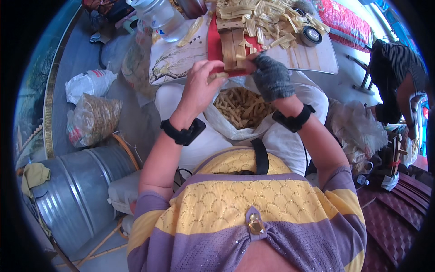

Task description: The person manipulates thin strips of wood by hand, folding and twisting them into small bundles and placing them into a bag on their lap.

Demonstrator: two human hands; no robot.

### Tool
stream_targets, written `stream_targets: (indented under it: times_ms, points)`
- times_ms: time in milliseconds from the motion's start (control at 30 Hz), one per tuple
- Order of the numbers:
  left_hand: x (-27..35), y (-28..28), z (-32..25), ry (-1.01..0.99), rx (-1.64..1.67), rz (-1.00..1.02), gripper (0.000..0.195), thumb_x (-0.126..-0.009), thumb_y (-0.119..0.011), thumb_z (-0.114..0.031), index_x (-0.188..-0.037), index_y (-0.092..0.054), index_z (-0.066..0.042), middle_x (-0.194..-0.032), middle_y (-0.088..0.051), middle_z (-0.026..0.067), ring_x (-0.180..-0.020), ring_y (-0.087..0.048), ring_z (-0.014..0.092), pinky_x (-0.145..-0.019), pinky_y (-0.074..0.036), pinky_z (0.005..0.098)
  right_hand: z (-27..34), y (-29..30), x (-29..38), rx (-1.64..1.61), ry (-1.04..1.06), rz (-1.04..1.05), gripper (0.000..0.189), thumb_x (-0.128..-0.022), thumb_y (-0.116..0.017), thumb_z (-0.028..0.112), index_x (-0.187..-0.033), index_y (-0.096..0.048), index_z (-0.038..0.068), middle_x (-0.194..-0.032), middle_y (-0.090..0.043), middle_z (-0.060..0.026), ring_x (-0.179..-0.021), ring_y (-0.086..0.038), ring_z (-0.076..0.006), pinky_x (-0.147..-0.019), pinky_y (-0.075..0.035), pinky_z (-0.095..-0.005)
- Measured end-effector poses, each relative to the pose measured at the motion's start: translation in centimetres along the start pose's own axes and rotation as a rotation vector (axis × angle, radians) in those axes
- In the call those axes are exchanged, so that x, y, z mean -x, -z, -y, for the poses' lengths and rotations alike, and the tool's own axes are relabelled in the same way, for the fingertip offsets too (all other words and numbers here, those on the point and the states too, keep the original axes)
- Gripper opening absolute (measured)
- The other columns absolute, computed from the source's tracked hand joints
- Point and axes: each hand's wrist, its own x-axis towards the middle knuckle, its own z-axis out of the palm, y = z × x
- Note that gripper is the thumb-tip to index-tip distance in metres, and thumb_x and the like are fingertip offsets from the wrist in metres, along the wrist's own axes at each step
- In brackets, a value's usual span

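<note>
My left hand (205, 85), bare, pinches a short pale yellow piece (217, 77) at the near end of a wooden block (232, 47). In a grey knitted fingerless glove, my right hand (273, 76) is at the block's right side; its fingertips are partly hidden, so what they hold cannot be told. The block lies on a red strip (213, 44) on a small table. Dried yellowish strips (251, 17) are heaped at the table's far side. Between my knees, below the hands, an open white sack (226, 128) holds many short cut pieces (243, 105).
On the table stand a clear plastic jug (161, 20) and a round black-rimmed object (311, 36). Filled bags (95, 119) and a metal drum (83, 190) are at the left. Plastic bags (357, 125) lie at the right, where another person (401, 74) is.
</note>
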Motion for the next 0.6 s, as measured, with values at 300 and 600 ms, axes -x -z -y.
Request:
stream_targets:
  times_ms: [300,600]
  points:
    - [3.2,-1.2,-1.8,0.743,1.795,0.382,0.023,-0.087,-0.047,-0.018,-0.103,-0.056,-0.005,-0.087,-0.060,0.0024,-0.075,-0.057,0.014,-0.073,-0.044,0.0267,3.5,-1.0,4.8,0.009,0.405,0.222,0.019,-0.074,-0.059,0.015,-0.092,-0.058,0.008,-0.085,-0.057,-0.0126,-0.082,-0.054,-0.0309,-0.070,-0.044,-0.0382]
    - [3.0,-0.3,-4.8,0.769,1.554,0.381,0.023,-0.089,-0.047,-0.017,-0.108,-0.054,-0.007,-0.091,-0.059,0.0019,-0.082,-0.059,0.016,-0.079,-0.046,0.0308,4.6,-0.9,4.2,-0.074,0.405,0.004,0.021,-0.088,-0.051,0.022,-0.096,-0.057,0.004,-0.076,-0.056,-0.0118,-0.071,-0.056,-0.0232,-0.063,-0.043,-0.0296]
